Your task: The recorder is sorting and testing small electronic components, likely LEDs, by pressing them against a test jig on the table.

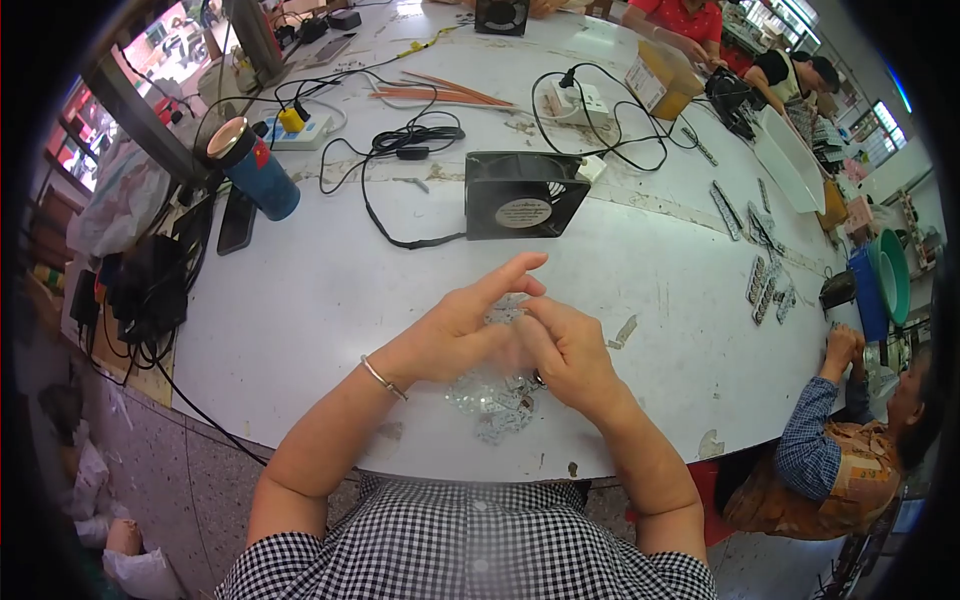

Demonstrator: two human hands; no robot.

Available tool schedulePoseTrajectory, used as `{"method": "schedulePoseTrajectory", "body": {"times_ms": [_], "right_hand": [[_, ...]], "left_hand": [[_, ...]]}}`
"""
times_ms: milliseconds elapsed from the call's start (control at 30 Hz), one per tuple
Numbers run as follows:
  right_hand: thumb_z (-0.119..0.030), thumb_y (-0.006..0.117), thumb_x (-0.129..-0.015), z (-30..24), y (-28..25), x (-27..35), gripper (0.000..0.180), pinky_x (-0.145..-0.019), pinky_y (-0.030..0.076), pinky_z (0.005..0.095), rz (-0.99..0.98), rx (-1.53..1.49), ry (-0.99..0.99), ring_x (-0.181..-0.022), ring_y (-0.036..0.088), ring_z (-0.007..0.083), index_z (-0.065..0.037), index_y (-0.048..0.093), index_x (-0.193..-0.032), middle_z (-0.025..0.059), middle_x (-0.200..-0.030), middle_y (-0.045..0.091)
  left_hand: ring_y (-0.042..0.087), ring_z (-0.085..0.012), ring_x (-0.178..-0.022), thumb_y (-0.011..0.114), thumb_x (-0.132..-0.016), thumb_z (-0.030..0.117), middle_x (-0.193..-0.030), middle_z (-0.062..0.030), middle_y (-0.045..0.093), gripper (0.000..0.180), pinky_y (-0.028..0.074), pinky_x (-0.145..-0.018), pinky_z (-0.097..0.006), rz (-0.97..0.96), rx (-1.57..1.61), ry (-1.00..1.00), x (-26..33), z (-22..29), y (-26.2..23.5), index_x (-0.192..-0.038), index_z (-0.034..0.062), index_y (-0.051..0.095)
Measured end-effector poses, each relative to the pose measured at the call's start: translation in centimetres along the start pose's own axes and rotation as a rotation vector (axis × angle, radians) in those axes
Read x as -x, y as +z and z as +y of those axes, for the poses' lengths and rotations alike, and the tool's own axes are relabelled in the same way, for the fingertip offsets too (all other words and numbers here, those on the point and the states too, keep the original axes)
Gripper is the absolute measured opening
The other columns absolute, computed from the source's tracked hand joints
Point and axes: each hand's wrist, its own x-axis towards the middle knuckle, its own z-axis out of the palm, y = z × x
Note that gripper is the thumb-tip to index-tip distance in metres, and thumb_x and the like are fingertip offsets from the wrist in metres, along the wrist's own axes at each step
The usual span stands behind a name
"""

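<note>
My left hand [465, 325] and my right hand [572, 352] meet over the near middle of the table. The upper fingers of my left hand stretch out, apart from its thumb, which is smeared by motion. On my right hand the fingers are curled and pinched together; whatever they hold is hidden. Beneath both hands lies a loose heap of small clear and silvery pieces [490, 402], too small to name. Just beyond stands a black square cooling fan [515, 200] with a round pale label and a cable running left.
At the left stand a blue tumbler [262, 182] and a dark phone [236, 222]. A power strip [298, 132], coiled black cable [415, 140] and orange-brown strips [440, 95] lie farther back. Silvery strips [768, 285] lie right. A co-worker [830, 450] sits at the right edge.
</note>
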Motion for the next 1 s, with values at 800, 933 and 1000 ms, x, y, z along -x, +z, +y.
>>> {"method": "schedulePoseTrajectory", "body": {"times_ms": [800,933,1000], "right_hand": [[-0.015,0.051,-0.1,0.4,-2.4,-0.7,0.019,-0.052,0.044,0.0226,-0.133,-0.457,0.361,-0.054,0.054,0.0066,0.0,0.063,-0.103,0.0004,-0.071,0.06],[-0.014,0.051,-0.1,0.1,-1.7,-0.6,0.02,-0.052,0.043,0.0225,-0.108,-0.387,0.359,-0.054,0.052,0.0056,0.001,0.063,-0.104,-0.0003,-0.071,0.059],[-0.014,0.05,-0.1,0.0,-1.5,-0.7,0.02,-0.051,0.042,0.0225,-0.084,-0.386,0.365,-0.054,0.051,0.0055,0.001,0.063,-0.105,-0.0007,-0.069,0.058]], "left_hand": [[0.06,-0.008,-0.07,0.052,-0.093,-0.001,-0.091,-0.0045,0.064,0.023,0.05,-0.063,-0.023,0.167,0.015,-0.016,0.5,0.4,-1.4,-0.114,-0.0003,0.062],[0.066,-0.0141,-0.078,0.051,-0.09,-0.005,-0.097,-0.0075,0.065,0.024,0.052,-0.066,-0.026,0.284,-0.325,0.098,0.5,-0.4,-1.3,-0.108,0.0004,0.065],[0.066,-0.0179,-0.079,0.054,-0.088,-0.006,-0.097,-0.0097,0.065,0.024,0.052,-0.065,-0.028,0.331,-0.542,0.289,-0.1,-0.9,-0.7,-0.107,0.0004,0.065]]}}
